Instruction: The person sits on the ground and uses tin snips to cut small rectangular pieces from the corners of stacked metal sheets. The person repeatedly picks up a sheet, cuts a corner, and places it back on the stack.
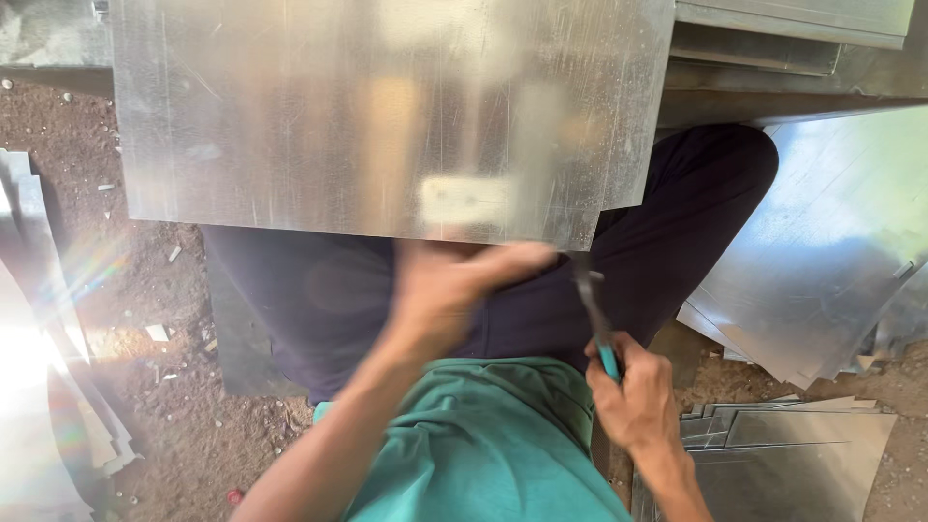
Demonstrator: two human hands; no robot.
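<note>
While right hand (633,391) grips teal-handled snips (592,309) | shiny scratched rectangular metal sheet (367,106)

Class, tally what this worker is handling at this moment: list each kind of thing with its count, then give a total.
Large metal sheet across the lap: 1
Teal-handled cutting tool in the right hand: 1
Left hand blurred at the sheet's near edge
Total: 2
</note>
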